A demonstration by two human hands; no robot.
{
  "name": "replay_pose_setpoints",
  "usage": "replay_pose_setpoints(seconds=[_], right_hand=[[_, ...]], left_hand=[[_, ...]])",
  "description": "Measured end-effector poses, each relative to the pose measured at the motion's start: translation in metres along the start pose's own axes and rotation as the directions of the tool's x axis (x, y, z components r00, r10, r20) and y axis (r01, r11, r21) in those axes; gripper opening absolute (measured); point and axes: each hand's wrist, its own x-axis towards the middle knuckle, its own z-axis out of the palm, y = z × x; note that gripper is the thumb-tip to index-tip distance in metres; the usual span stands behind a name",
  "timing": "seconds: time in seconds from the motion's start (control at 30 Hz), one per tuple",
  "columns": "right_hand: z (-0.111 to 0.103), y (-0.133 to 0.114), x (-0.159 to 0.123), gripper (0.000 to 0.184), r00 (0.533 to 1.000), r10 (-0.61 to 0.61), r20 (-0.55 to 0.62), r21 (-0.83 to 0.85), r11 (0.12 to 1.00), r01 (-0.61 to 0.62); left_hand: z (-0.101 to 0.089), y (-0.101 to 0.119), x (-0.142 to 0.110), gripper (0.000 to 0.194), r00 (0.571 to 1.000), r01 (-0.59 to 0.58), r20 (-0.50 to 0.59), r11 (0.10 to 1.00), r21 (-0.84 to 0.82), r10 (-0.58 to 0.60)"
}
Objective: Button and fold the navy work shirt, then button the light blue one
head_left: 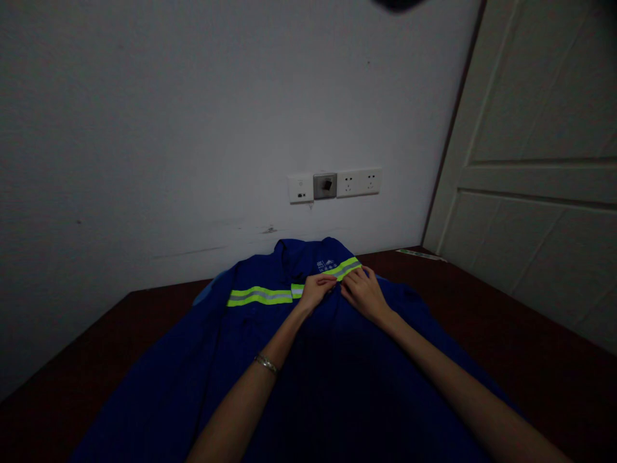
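A blue work jacket point(260, 328) with a yellow-and-grey reflective stripe point(260, 296) across the chest lies spread out, collar toward the wall. White printing point(326, 264) shows above the stripe on its right part. My left hand point(317, 290), with a bracelet point(266, 364) on the wrist, is closed in a pinch on the jacket's cloth just below the stripe. Close beside it, my right hand point(365, 292) has bent fingers pressed on the cloth at the stripe's right end. Its fingertips are partly hidden, but they seem to grip the jacket.
The jacket lies on a dark reddish-brown surface point(159, 315) that meets a pale wall point(193, 128). Sockets and switch plates point(359, 182) are set in the wall beyond the collar. A panelled door point(540, 141) stands at the right. A thin flat strip point(420, 255) lies near the corner.
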Motion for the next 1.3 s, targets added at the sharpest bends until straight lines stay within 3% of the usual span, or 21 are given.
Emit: replay_pose_setpoints(seconds=[0.1, 0.2, 0.37, 0.57, 0.7, 0.83, 1.1, 1.3], right_hand=[[0.001, 0.002, 0.0, 0.024, 1.0, -0.028, 0.006, -0.001, 1.0, 0.028], [0.002, 0.004, 0.0, 0.023, 0.999, -0.051, 0.011, 0.011, 0.999, 0.051], [0.0, 0.01, 0.001, 0.021, 0.995, -0.085, 0.042, 0.063, 0.995, 0.083], [-0.004, 0.023, 0.005, 0.016, 0.978, -0.16, 0.131, 0.189, 0.973, 0.134], [-0.017, 0.03, 0.008, 0.01, 0.977, -0.147, 0.155, 0.288, 0.953, 0.098], [-0.026, 0.03, 0.01, 0.026, 0.976, -0.171, 0.138, 0.323, 0.939, 0.119], [-0.015, 0.025, 0.011, 0.016, 0.963, -0.188, 0.195, 0.237, 0.961, 0.14], [-0.018, 0.026, 0.01, 0.012, 0.96, -0.17, 0.225, 0.271, 0.957, 0.106]], left_hand=[[-0.002, 0.0, 0.003, 0.016, 0.999, -0.038, 0.043, 0.992, 0.12, 0.033], [-0.004, -0.001, 0.004, 0.015, 0.984, -0.171, 0.095, 0.948, 0.269, 0.151], [-0.007, -0.002, 0.002, 0.018, 0.912, -0.409, 0.195, 0.807, 0.426, 0.36], [-0.009, -0.004, -0.003, 0.018, 0.85, -0.525, 0.304, 0.647, 0.553, 0.429], [-0.009, -0.004, -0.004, 0.018, 0.824, -0.564, 0.339, 0.594, 0.574, 0.454], [-0.009, -0.003, -0.004, 0.017, 0.824, -0.562, 0.356, 0.551, 0.617, 0.442], [-0.009, -0.002, -0.005, 0.017, 0.801, -0.59, 0.396, 0.475, 0.653, 0.449], [-0.01, 0.001, -0.005, 0.015, 0.791, -0.596, 0.43, 0.387, 0.704, 0.435]])
